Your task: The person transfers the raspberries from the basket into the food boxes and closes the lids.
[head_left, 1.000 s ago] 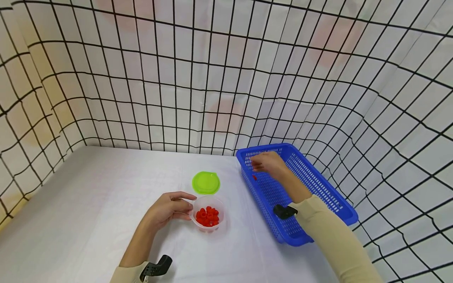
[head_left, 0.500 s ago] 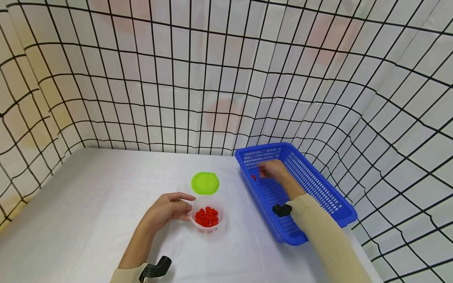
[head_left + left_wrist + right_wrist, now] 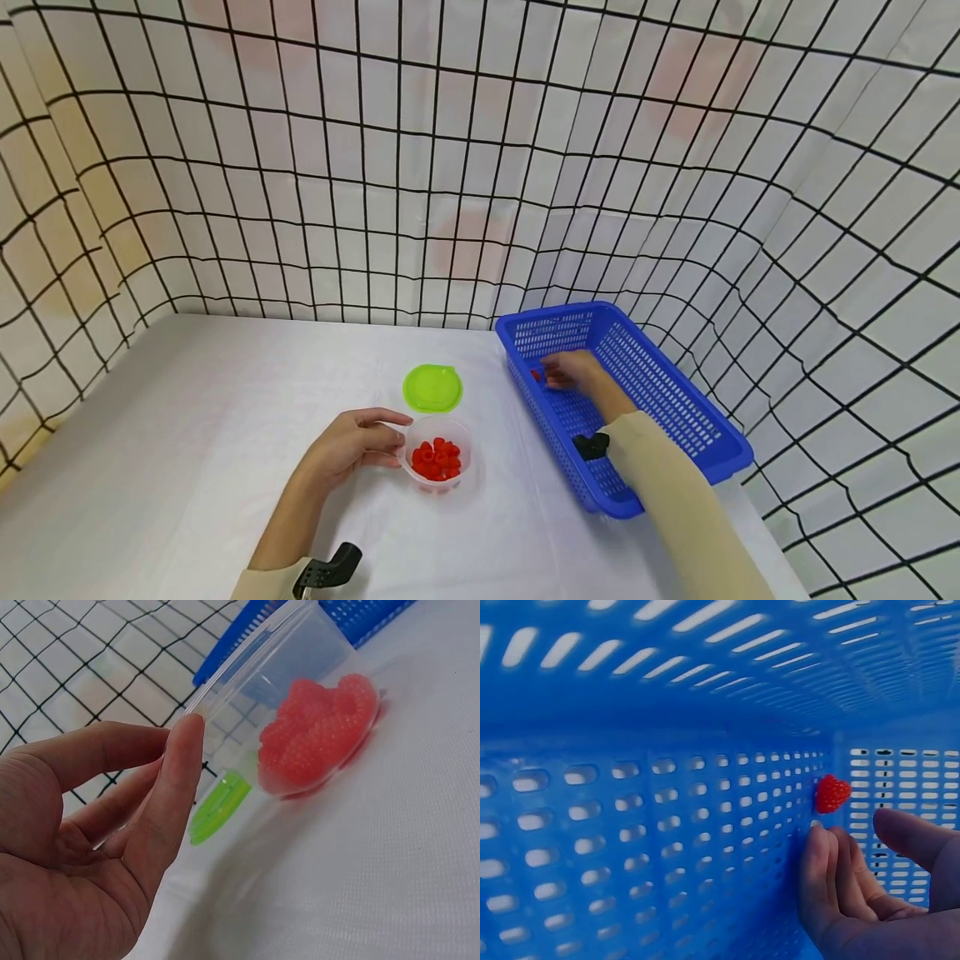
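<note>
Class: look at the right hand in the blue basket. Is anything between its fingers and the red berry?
Nothing visible. The right hand lies just short of the berry by the basket wall, with open space between fingertips and berry.

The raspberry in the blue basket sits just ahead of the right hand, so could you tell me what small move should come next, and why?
Probably the right hand should reach slightly forward and pinch the raspberry. It lies alone by the blue basket wall, just beyond the open fingertips, not yet touched. The left hand holds the clear cup.
</note>
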`<state>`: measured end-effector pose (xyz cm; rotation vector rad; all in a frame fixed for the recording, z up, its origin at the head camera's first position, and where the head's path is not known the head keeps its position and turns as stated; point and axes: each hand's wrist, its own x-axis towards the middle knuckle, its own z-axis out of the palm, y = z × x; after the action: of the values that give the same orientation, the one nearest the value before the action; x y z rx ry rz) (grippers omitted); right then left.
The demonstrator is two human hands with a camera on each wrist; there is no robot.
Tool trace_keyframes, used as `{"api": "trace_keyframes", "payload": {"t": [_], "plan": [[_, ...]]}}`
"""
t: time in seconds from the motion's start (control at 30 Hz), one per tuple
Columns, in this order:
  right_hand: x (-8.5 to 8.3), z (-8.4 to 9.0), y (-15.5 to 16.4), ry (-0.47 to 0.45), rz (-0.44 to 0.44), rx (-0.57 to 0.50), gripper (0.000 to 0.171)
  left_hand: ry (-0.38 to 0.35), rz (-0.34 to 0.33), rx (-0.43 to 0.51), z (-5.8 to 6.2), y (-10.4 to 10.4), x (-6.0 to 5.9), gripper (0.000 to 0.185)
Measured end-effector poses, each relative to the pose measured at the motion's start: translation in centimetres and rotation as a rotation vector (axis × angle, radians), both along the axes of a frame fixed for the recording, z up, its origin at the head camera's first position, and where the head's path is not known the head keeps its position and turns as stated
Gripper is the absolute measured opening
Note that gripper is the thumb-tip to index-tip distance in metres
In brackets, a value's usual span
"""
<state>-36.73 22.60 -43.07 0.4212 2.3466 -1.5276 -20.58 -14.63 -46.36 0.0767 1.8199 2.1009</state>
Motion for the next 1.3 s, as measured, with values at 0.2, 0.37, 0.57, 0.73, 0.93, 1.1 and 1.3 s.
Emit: {"api": "trace_keyframes", "payload": {"t": [0.2, 0.37, 0.57, 0.73, 0.93, 1.1, 1.3], "plan": [[0.2, -0.1, -0.2, -0.047, 0.029, 0.008, 0.034, 0.004, -0.004, 0.0, 0.0, 0.0, 0.0, 0.041], [0.2, -0.2, -0.3, -0.048, 0.028, 0.01, 0.026, 0.005, -0.004, -0.003, 0.1, -0.1, 0.0, 0.041], [-0.1, -0.6, -0.7, -0.063, 0.017, 0.01, 0.023, 0.008, -0.008, -0.004, 0.2, -0.2, 0.0, 0.041], [0.1, -0.8, -0.9, -0.063, 0.032, 0.064, 0.03, 0.006, -0.008, -0.001, 0.2, -0.2, 0.0, 0.04], [0.2, -1.1, -0.9, -0.046, 0.053, 0.082, 0.031, 0.016, -0.007, -0.008, 0.2, -0.3, 0.1, 0.041], [0.4, -1.1, -0.8, -0.033, 0.07, 0.091, 0.033, 0.021, -0.006, -0.013, 0.2, -0.3, 0.2, 0.041], [0.4, -0.8, -0.7, -0.029, 0.076, 0.083, 0.033, 0.018, -0.011, -0.012, 0.2, -0.2, 0.2, 0.041]]}}
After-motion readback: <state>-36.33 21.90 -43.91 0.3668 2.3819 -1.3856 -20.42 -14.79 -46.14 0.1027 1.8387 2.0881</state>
